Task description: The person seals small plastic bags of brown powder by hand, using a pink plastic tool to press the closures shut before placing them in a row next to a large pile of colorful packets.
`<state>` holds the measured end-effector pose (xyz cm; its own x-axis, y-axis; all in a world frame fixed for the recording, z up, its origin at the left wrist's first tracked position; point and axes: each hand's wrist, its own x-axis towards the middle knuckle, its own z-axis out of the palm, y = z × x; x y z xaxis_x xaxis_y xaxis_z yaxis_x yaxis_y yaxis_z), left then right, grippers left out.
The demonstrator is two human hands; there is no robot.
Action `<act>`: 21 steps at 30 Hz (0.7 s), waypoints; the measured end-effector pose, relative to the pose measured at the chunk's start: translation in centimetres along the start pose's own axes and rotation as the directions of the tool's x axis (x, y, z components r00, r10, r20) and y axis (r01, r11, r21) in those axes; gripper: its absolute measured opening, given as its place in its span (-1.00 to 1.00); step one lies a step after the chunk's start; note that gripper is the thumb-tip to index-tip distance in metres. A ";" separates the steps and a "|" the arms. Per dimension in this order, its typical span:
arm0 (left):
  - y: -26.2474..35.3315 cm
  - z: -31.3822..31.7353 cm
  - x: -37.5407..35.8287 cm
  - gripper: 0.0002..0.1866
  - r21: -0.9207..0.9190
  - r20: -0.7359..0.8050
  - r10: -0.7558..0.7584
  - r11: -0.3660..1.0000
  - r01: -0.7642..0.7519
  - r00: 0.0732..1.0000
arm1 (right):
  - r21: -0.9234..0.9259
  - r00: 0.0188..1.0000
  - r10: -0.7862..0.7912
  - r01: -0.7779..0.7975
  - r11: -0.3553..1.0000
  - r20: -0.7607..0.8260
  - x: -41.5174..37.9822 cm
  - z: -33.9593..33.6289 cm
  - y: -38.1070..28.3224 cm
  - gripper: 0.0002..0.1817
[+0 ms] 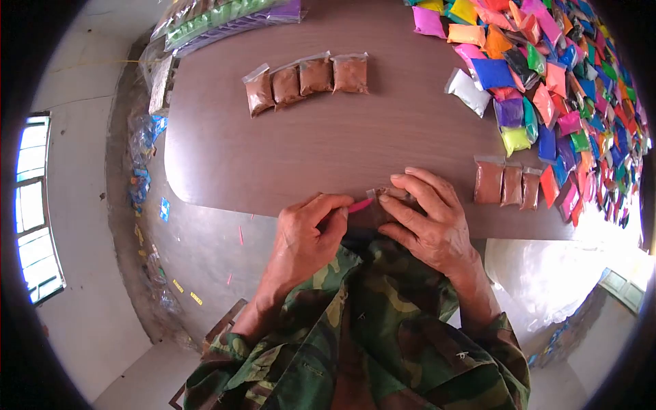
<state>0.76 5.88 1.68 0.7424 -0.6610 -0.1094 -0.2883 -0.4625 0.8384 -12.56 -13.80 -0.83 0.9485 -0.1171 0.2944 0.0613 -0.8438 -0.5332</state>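
Near the front edge of the brown table (307, 150), my left hand (311, 229) pinches a thin pink strip (360, 205). The strip's tip touches the left end of a small clear bag with brown contents (383, 196). Over this bag lies my right hand (430, 222), its fingers curved and apart, holding the bag against the table edge; part of the bag is hidden beneath them. A row of several filled brown bags (316, 75) lies further back. Three more brown bags (511, 183) lie to the right of my right hand.
A large pile of small colourful packets (547, 89) covers the table's right side. Clear bags with green and purple contents (232, 24) lie at the back left. Pink scraps (240, 235) and blue wrappers (165, 209) are on the floor at left.
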 end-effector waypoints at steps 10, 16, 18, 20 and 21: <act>0.7 -0.4 1.0 -0.84 0.319 0.061 0.302 0.897 -0.306 0.951 | -0.001 1.000 0.000 0.000 1.000 -0.024 0.4 0.0 -0.3 -0.52; 0.8 -0.7 1.2 -0.78 0.411 0.173 0.363 0.818 -0.402 0.916 | -0.010 1.000 -0.004 0.004 1.000 -0.016 0.2 0.0 -0.2 -0.54; 1.5 -1.0 1.7 -0.79 0.420 0.184 0.367 0.810 -0.410 0.912 | -0.001 1.000 -0.008 0.008 1.000 -0.022 0.2 0.1 -0.1 -0.55; 1.7 -1.1 1.9 -0.81 0.426 0.212 0.359 0.803 -0.416 0.909 | 0.000 1.000 -0.013 0.013 1.000 -0.004 0.1 0.1 0.0 -0.58; 1.8 -1.1 2.1 -0.82 0.428 0.227 0.355 0.800 -0.420 0.907 | 0.001 1.000 -0.015 0.015 1.000 0.006 0.0 0.1 0.1 -0.60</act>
<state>2.41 4.33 3.52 0.4338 -0.8977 0.0774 -0.8013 -0.3451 0.4887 -12.51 -13.81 -0.92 0.9493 -0.1017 0.2975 0.0755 -0.8448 -0.5297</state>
